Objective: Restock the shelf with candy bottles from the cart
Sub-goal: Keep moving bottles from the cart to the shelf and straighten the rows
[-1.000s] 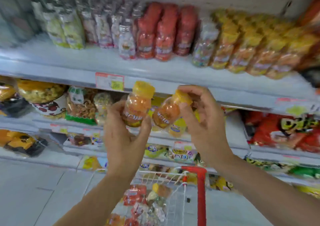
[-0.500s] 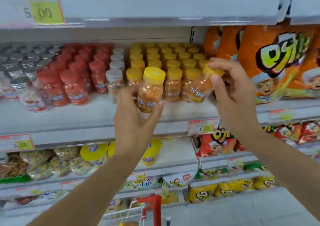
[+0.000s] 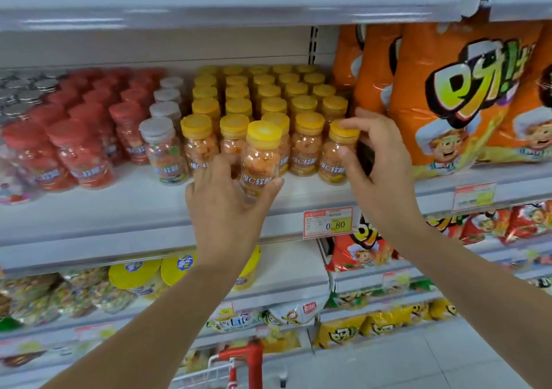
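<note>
My left hand point(image 3: 230, 203) grips an orange candy bottle with a yellow cap point(image 3: 260, 157), held upright just in front of the rows of yellow-capped bottles point(image 3: 265, 96) on the white shelf point(image 3: 134, 206). My right hand point(image 3: 373, 167) holds a second orange candy bottle point(image 3: 336, 155) by its cap and side. That bottle stands at the right end of the front row, beside the orange snack bags. The cart point(image 3: 230, 364), with its red handle, shows only at the bottom edge.
Red-capped bottles point(image 3: 80, 138) and white-capped bottles point(image 3: 162, 138) fill the shelf to the left. Large orange snack bags point(image 3: 448, 96) stand right of the bottles. A price tag point(image 3: 328, 223) hangs on the shelf edge. Lower shelves hold snack packets.
Both hands rose from above the cart to the shelf. The right hand's bottle has gone from tilted to upright at the front row's right end; the left bottle has dropped closer to the shelf.
</note>
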